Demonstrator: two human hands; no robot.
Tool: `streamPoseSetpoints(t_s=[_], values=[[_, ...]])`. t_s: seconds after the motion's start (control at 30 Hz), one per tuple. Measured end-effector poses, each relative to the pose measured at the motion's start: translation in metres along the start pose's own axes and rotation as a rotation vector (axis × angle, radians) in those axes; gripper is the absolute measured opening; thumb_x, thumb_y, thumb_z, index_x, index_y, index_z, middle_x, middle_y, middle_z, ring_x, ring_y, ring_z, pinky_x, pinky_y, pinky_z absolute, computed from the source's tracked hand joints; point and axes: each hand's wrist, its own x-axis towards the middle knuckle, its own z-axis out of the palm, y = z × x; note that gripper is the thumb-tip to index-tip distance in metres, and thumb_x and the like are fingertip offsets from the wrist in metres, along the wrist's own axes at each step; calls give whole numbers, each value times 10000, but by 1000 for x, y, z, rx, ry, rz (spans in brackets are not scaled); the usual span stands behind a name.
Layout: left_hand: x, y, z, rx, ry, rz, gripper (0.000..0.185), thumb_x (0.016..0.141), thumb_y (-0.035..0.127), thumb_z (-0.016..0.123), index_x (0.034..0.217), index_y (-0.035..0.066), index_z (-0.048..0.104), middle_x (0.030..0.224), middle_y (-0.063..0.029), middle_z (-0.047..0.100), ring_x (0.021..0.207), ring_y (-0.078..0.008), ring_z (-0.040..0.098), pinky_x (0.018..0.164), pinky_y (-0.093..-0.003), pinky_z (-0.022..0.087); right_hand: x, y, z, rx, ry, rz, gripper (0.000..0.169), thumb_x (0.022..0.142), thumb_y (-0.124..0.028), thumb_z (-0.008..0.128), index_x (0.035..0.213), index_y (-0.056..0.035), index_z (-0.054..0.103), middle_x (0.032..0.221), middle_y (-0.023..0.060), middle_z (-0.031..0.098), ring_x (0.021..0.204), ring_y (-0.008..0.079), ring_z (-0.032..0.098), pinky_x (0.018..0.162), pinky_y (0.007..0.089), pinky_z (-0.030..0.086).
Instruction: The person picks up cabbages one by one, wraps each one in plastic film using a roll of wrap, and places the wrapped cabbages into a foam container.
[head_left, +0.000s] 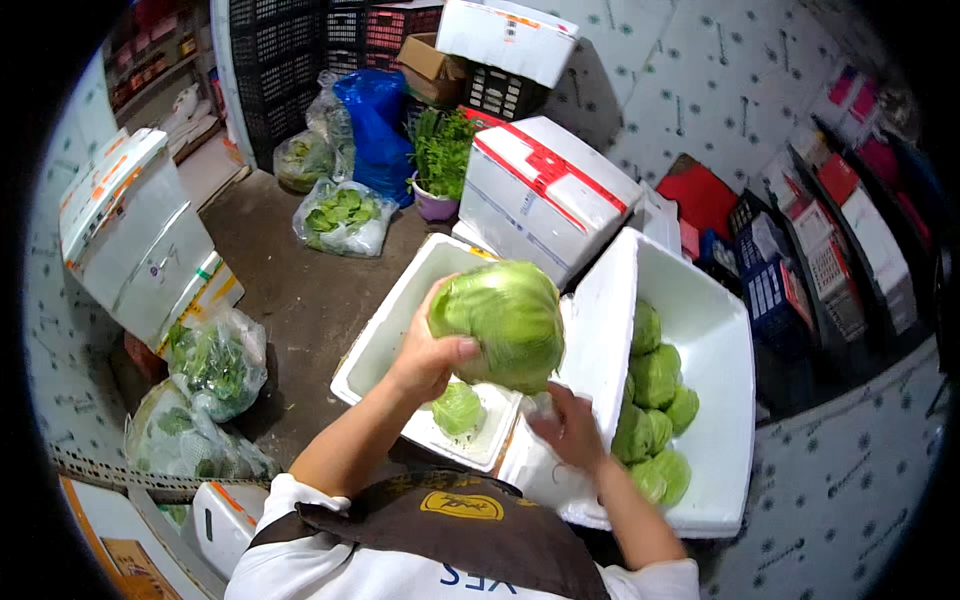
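My left hand (435, 352) grips a large round green cabbage (499, 322) from its left side, thumb across the front. The cabbage is raised above a white foam box (375, 352), where a smaller cabbage (457, 409) sits in the near end. Just below the raised cabbage is my right hand (570, 431), blurred, its fingertips close to the underside. Whether it touches the cabbage or holds the pale film-like patch beside it, I cannot tell. To the right, a second foam box (694, 292), tilted, holds several cabbages (656, 375).
A taped foam box (547, 195) stands beyond the open boxes. Bagged greens (345, 214), a blue plastic bag (375, 127) and a purple pot of herbs (435, 202) are on the floor. Stacked foam boxes (135, 225) rise at left, black crates (274, 82) behind.
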Motion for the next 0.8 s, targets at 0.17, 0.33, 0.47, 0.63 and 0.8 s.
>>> streamPoseSetpoints(t_s=[0.17, 0.33, 0.47, 0.63, 0.8], values=[[-11, -10, 18, 21, -235, -279, 924, 499, 205, 816, 1270, 39, 335, 1153, -113, 491, 1093, -225, 490, 949, -348, 384, 92, -6, -91, 16, -22, -353, 668, 654, -114, 694, 1263, -88, 419, 981, 49, 612, 937, 189, 580, 921, 330, 387], [1, -35, -14, 945, -312, -41, 919, 477, 254, 842, 1236, 29, 374, 1133, -125, 511, 1046, -225, 514, 912, -333, 406, 61, -135, -87, 531, 146, -457, 546, 644, -165, 766, 1127, -58, 536, 944, 86, 629, 831, 180, 617, 934, 360, 393], [24, -40, 0, 505, -50, -53, 829, 532, 134, 814, 1221, 47, 361, 1102, -101, 517, 995, -189, 529, 838, -324, 457, -12, -120, -37, -108, 53, -766, 438, 634, -168, 763, 1021, -174, 556, 652, -40, 539, 568, 138, 514, 768, 347, 327], [3, -20, 29, -86, 26, -198, 703, 668, 171, 737, 1249, 31, 367, 1137, -104, 521, 1043, -216, 524, 902, -364, 431, -2, -11, -21, -5, -12, 198, 398, 725, -230, 703, 1053, -100, 517, 877, 90, 602, 877, 233, 545, 870, 422, 323], [-3, -31, 18, -41, -103, -493, 694, 706, 221, 713, 1266, 15, 358, 1151, -112, 515, 1057, -227, 519, 921, -376, 426, 78, -13, -100, -470, -20, -313, 554, 686, -198, 722, 1180, -126, 481, 957, 48, 610, 950, 199, 574, 998, 489, 291]])
